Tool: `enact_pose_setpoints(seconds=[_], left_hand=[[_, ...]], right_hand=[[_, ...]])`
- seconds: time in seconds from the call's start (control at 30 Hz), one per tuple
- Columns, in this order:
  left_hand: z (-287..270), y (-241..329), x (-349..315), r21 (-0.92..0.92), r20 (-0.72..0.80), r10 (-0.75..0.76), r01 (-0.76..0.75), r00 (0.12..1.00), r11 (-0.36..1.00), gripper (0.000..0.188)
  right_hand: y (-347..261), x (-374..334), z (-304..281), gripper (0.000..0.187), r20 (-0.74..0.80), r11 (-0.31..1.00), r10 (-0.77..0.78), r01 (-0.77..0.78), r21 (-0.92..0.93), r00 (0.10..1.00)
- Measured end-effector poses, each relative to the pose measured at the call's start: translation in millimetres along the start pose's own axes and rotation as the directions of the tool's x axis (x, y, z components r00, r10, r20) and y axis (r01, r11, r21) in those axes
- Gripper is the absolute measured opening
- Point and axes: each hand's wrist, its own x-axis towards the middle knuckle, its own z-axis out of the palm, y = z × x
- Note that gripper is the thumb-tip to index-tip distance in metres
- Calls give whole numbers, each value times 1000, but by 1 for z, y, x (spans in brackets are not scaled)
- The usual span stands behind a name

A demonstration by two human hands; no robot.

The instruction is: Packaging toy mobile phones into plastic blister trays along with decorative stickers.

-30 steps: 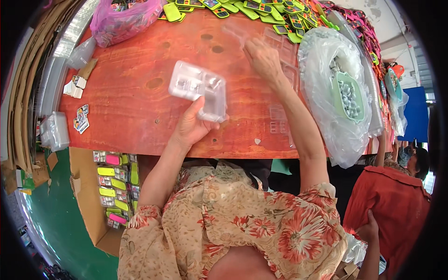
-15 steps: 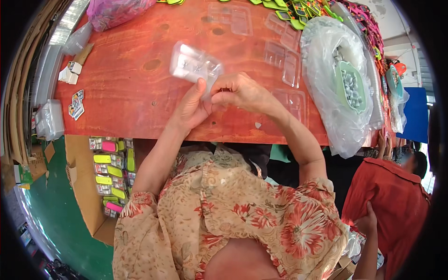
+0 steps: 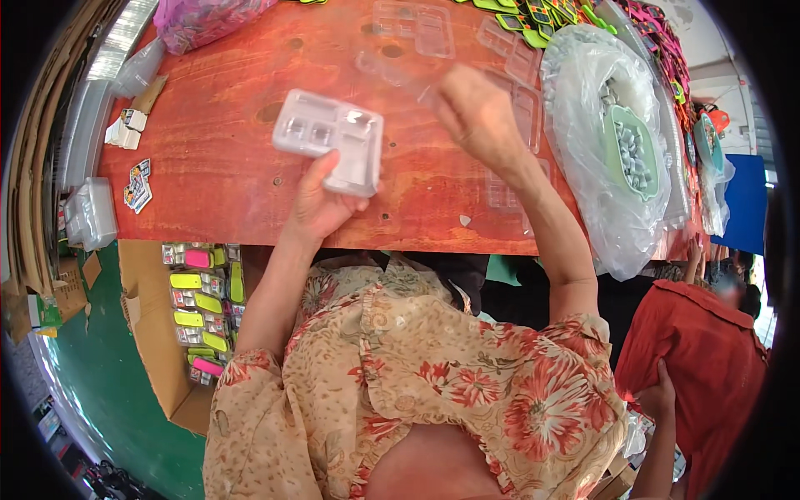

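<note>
The head view looked from the left one of two fisheye cameras on the person's head, facing steeply down: the floral blouse [image 3: 433,392] filled its near, lower part, the left hand [image 3: 327,202] and right hand [image 3: 481,117] showed above, and the red tabletop [image 3: 208,158] spread farther off.

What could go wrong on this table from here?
The left hand's grip holds the clear compartmented tray at its near side, so the far end might tip or slip.

The right hand's grip is blurred close to loose clear trays, which look light and could get knocked askew.

The plastic bag around the green basket overhangs the red table; a snag might tug the basket and spill its gray pieces.
</note>
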Motion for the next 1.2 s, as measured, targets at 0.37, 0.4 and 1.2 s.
enact_pose_setpoints(seconds=[0.37, 0.4, 1.2], left_hand=[[11, -12, -10, 263, -104, 194, -161, 975, 951, 60], [17, -17, -9, 291, -123, 209, -167, 970, 942, 61], [2, 37, -24, 193, -49, 215, -202, 975, 960, 59]], right_hand=[[-78, -20, 16, 23, 277, 797, 158, -288, 532, 948], [-78, -20, 21, 23, 278, 795, 164, -293, 531, 947], [-86, -70, -21, 15, 562, 986, 129, -167, 17, 817]])
